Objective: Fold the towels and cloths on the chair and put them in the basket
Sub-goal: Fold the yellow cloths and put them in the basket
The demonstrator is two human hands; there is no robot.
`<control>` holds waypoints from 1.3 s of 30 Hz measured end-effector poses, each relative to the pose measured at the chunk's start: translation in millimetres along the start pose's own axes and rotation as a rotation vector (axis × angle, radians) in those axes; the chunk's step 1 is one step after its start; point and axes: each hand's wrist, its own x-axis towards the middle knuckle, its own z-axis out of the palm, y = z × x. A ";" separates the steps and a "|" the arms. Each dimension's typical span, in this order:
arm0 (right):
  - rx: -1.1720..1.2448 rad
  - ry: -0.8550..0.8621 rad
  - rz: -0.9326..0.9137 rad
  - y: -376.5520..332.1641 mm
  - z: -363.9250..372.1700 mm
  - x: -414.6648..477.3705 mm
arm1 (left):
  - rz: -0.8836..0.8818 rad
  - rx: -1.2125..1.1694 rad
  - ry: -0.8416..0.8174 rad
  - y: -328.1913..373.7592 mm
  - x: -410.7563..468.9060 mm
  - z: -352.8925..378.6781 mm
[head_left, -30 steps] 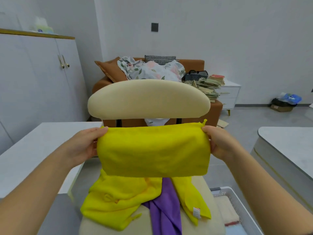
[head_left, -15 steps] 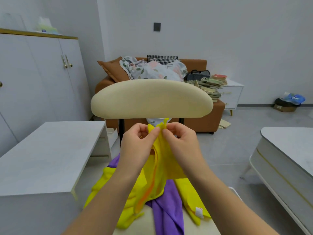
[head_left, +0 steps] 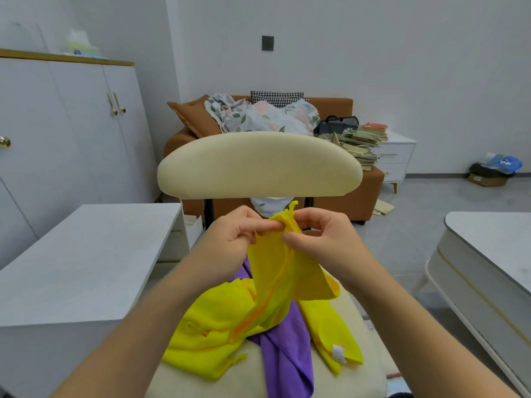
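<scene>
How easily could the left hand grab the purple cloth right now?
Probably not at once: the left hand pinches the yellow cloth, which hangs over part of the purple cloth on the chair.

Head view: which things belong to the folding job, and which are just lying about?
Job: yellow cloth pinched by left hand and right hand; loose yellow cloths and purple cloth on cream padded chair.
Lying about: floral bedding on brown sofa; stacked books; white cabinet; white low table.

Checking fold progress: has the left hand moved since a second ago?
Yes. The left hand moved rightward, from the left end of the chair backrest to beneath its middle, meeting the right hand.
</scene>
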 end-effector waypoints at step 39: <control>-0.223 0.012 -0.184 -4.6 -39.6 16.8 | -0.111 -0.063 0.065 -45.3 -52.1 -24.7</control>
